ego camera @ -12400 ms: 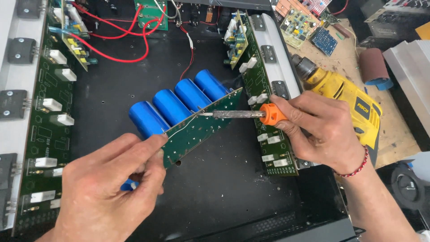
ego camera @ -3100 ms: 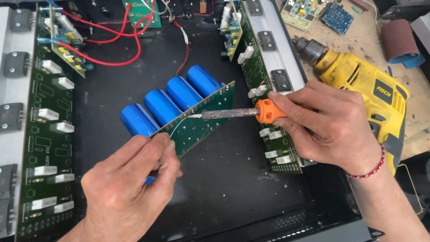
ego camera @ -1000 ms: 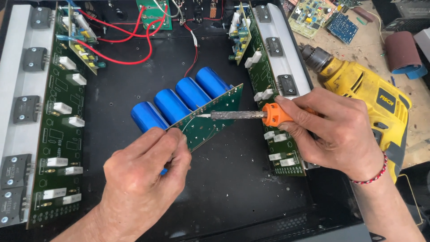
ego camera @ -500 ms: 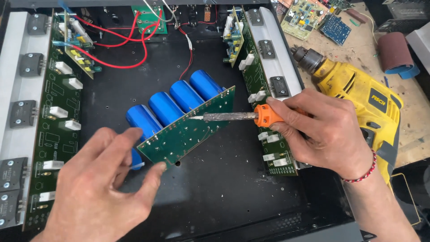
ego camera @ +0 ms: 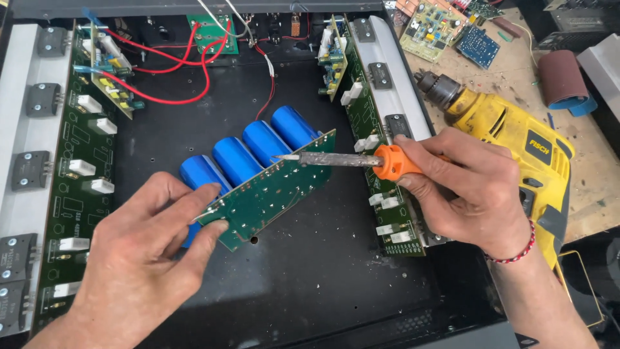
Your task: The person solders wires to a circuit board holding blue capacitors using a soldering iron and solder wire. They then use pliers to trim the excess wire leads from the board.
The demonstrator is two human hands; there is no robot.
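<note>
Solder-side up and tilted, the green circuit board [ego camera: 271, 194] with four blue cylindrical capacitors [ego camera: 248, 152] on its far face sits between the two hands, inside an open black metal chassis [ego camera: 310, 258]. The left hand [ego camera: 139, 258] pinches the board's near-left corner between thumb and fingers, holding it on edge. The right hand [ego camera: 475, 194] is closed around the orange handle of a soldering iron [ego camera: 352, 160], whose tip touches the board's upper edge near its right end. Within the chassis, a long green board [ego camera: 77, 187] with white blocks runs along the wall beyond the left hand, and another such board [ego camera: 381, 161] stands along the wall just under the right hand; red wires [ego camera: 161, 71] loop at the far end. Bare black floor lies open below the tilted board, toward the wearer. Outside the chassis, beyond the right hand, a yellow power drill [ego camera: 510, 139] lies on a worn wooden bench [ego camera: 594, 174], with small loose boards [ego camera: 452, 32] and a sandpaper roll [ego camera: 563, 81] farther off.
</note>
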